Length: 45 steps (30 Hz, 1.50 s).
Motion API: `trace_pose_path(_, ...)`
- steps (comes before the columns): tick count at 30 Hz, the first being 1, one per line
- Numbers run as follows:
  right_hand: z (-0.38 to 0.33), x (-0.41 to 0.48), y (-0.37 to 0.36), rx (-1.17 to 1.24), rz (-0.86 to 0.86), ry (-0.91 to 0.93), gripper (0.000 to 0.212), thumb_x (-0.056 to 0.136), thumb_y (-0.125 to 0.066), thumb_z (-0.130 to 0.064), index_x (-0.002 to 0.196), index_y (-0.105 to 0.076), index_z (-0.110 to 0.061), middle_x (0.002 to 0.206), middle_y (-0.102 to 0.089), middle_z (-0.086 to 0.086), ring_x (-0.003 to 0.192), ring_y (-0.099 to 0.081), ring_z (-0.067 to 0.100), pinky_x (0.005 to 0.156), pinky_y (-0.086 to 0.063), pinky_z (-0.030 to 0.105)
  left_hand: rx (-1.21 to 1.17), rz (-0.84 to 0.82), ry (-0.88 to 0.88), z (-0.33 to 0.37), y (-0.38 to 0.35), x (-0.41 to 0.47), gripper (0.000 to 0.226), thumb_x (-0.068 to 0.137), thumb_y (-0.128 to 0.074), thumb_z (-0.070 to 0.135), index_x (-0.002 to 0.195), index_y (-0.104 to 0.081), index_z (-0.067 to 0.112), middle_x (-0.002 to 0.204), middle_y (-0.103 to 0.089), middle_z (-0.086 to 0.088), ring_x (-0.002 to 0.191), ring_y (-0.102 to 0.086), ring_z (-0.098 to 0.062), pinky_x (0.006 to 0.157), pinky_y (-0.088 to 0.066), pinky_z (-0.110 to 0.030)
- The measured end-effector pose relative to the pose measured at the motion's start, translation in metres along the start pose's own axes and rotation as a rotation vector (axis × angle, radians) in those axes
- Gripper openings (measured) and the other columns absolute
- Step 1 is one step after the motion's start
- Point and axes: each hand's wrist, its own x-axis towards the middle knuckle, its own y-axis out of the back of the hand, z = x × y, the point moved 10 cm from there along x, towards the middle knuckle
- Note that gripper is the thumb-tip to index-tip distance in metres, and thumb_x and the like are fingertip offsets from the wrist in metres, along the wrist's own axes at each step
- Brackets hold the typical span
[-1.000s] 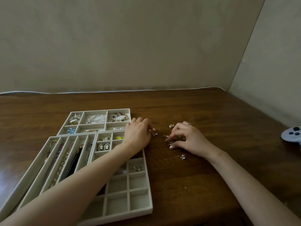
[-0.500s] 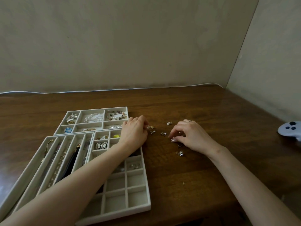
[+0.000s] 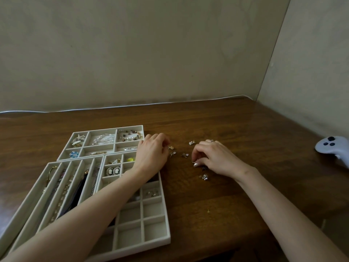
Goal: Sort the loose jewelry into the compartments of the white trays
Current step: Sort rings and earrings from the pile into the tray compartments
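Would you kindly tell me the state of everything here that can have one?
Left hand: fingers curled, tips at a gold earring; grip unclear.
Right hand: pinches a silver piece.
Small tray: compartments mostly filled.
Large tray: near cells empty.
Loose earrings: scattered, unsorted.
Controller: lying untouched.

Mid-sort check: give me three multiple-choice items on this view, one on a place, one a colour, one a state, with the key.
1. Where does the loose jewelry lie? A) on the table, right of the near tray B) in a bowl C) on the floor
2. The piece in the cell by the left hand is: A) red B) yellow C) black
3. The near tray's front cells are: A) lidded B) heaped full C) empty
Key: 1 A, it sits on bare wood; 2 B, it shows bright yellow; 3 C, only lining shows.
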Motion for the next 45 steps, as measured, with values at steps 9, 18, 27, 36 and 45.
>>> trace_pose_path(9, 0.003, -0.001, -0.001, 0.075, -0.004, -0.012, 0.007, 0.088, -0.063, -0.025, 0.092, -0.058, -0.024, 0.097, -0.054, -0.015, 0.098, -0.046, 0.002, 0.098, -0.035, 0.028, -0.005, -0.013, -0.017, 0.002, 0.000, -0.001, 0.016, 0.092, -0.051, 0.019, 0.106, -0.059, 0.020, 0.108, -0.062, 0.003, 0.103, -0.050, -0.016, 0.091, -0.039, -0.034)
trace_pose_path(18, 0.073, -0.026, 0.051, 0.667, 0.496, -0.300, 0.006, 0.087, -0.065, -0.008, 0.090, -0.062, -0.013, 0.079, -0.065, 0.002, 0.071, -0.063, 0.011, 0.064, -0.051, 0.020, 0.020, -0.136, -0.160, 0.039, -0.014, 0.000, 0.014, 0.092, -0.051, 0.026, 0.104, -0.058, 0.022, 0.108, -0.060, 0.008, 0.103, -0.049, -0.014, 0.090, -0.038, -0.033)
trace_pose_path(27, 0.082, -0.029, 0.045, 0.558, 0.492, -0.381, 0.012, 0.080, -0.073, -0.009, 0.091, -0.072, -0.013, 0.082, -0.069, 0.001, 0.075, -0.066, 0.011, 0.070, -0.054, 0.021, -0.031, -0.314, -0.358, 0.096, -0.050, 0.007, 0.020, 0.091, -0.052, 0.017, 0.106, -0.060, 0.028, 0.110, -0.057, 0.008, 0.105, -0.046, -0.010, 0.089, -0.035, -0.027)
trace_pose_path(36, 0.084, -0.029, 0.045, 0.587, 0.526, -0.395, 0.008, 0.080, -0.073, -0.009, 0.088, -0.073, -0.008, 0.076, -0.070, -0.002, 0.065, -0.066, 0.006, 0.066, -0.056, 0.020, 0.125, -0.341, -0.362, 0.087, -0.059, 0.010, 0.021, 0.091, -0.051, 0.038, 0.106, -0.059, 0.028, 0.113, -0.054, 0.006, 0.109, -0.044, -0.013, 0.092, -0.035, -0.031)
trace_pose_path(45, 0.087, -0.031, 0.048, 0.459, 0.539, -0.430, 0.009, 0.081, -0.073, -0.013, 0.090, -0.073, -0.012, 0.085, -0.066, -0.005, 0.078, -0.059, 0.000, 0.072, -0.044, 0.008, 0.169, -0.348, -0.301, 0.102, -0.078, 0.034, 0.037, 0.088, -0.058, 0.036, 0.123, -0.052, 0.025, 0.120, -0.053, -0.001, 0.115, -0.045, -0.021, 0.094, -0.037, -0.034)
